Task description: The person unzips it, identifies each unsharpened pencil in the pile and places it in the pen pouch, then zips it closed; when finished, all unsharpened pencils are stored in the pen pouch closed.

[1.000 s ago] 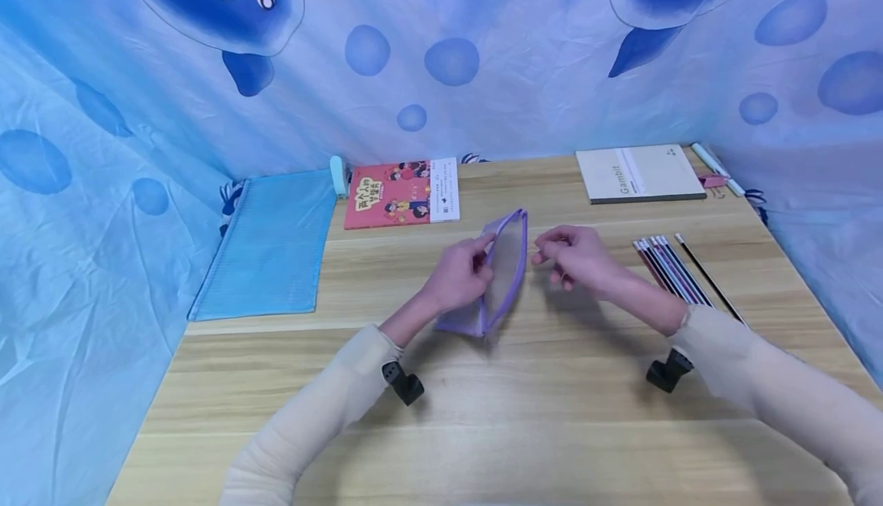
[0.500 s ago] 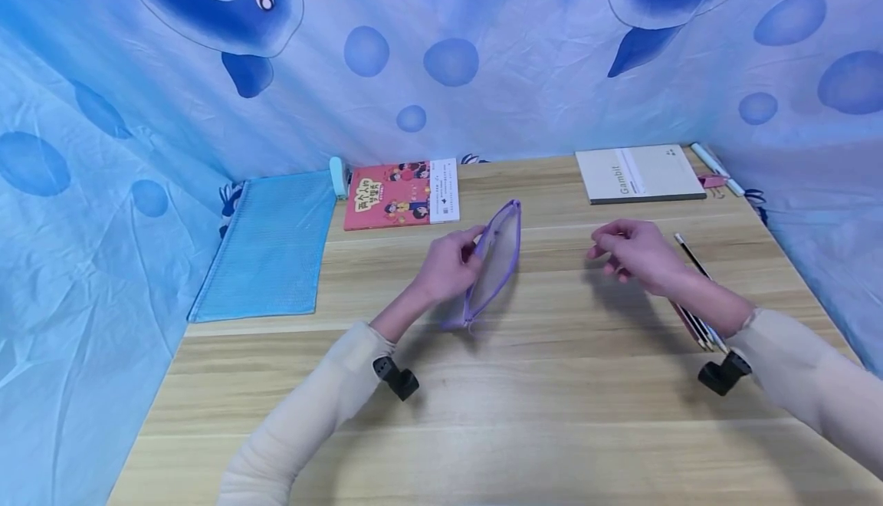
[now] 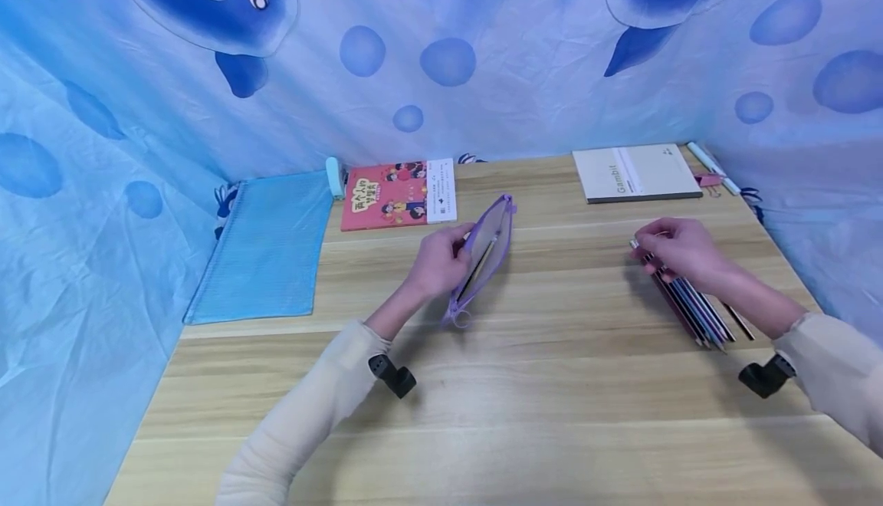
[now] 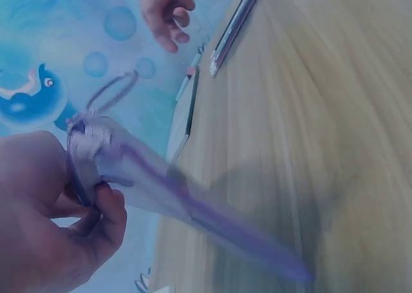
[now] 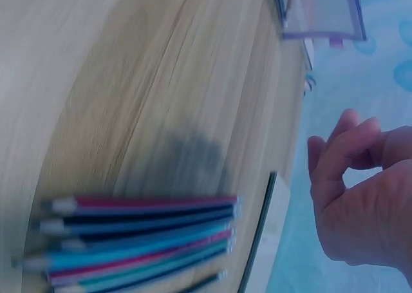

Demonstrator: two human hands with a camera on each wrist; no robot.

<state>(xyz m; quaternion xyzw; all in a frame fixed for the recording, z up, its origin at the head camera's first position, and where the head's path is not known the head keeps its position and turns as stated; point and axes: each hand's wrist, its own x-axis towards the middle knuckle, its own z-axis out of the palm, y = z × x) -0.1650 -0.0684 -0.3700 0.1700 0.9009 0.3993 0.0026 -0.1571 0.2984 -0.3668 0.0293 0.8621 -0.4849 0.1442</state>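
My left hand (image 3: 436,261) grips one side of a translucent zip pencil pouch (image 3: 500,239) with purple trim. The pouch's mouth gapes toward the right, and a pencil (image 3: 477,270) shows inside it. In the left wrist view, thumb and fingers pinch the pouch (image 4: 96,141) near its zip end. Over on the right, my right hand (image 3: 686,251) hovers above the eraser ends of a row of pencils (image 3: 686,308), fingers loosely curled. The right wrist view shows that hand (image 5: 360,190) apart from the pencils (image 5: 148,241), holding nothing. A single dark pencil (image 3: 740,322) lies just right of the row.
At the back left lie a blue mesh folder (image 3: 258,249), a light-blue stapler-like object (image 3: 334,178) and a red book (image 3: 386,198). A white notebook (image 3: 635,175), a pink binder clip (image 3: 708,180) and a pale-blue pen (image 3: 710,165) sit back right. A blue curtain (image 3: 441,0) borders the table.
My right hand has moved from beside the pouch's mouth rightward to above the pencils. The pouch, still in my left hand, has shifted slightly left, and the pencil inside it now shows.
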